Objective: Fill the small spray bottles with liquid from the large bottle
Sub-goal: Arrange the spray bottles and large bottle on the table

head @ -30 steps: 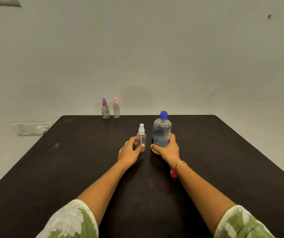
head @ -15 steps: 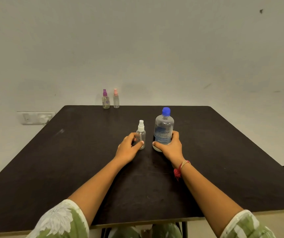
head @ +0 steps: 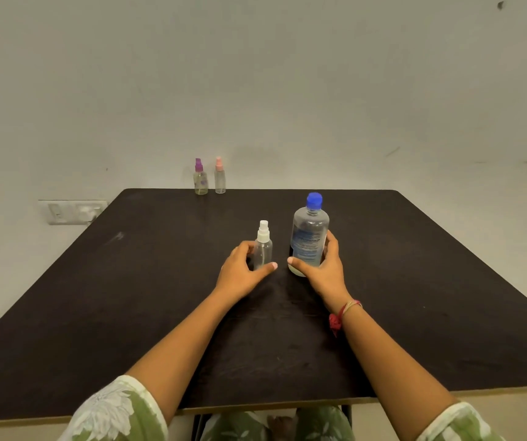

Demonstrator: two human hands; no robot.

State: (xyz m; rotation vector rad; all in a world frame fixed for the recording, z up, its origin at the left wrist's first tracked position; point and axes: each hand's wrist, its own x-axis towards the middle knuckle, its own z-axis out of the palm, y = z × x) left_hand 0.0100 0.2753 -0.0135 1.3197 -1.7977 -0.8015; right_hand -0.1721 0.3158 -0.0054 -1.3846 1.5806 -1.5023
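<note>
Left grip [head: 243, 273] is clamped round the lower body of the white-capped spray bottle [head: 263, 249]; right grip [head: 327, 272] is clamped round the lower body of the large bottle [head: 309, 237], blue cap fitted; both bottles stand upright, just beside each other, at mid-bench [head: 128, 297]; purple-capped bottle [head: 200, 181] and pink-capped bottle [head: 220, 179] stand side by side at the far edge.

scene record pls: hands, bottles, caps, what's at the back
left hand: holds white-capped spray bottle, upright on table
right hand: grips large bottle, upright on table
caps: blue cap on large bottle; spray top on small one
far edge: purple-capped spray bottle and pink-capped spray bottle, side by side, untouched
pouring: not yet begun
</note>
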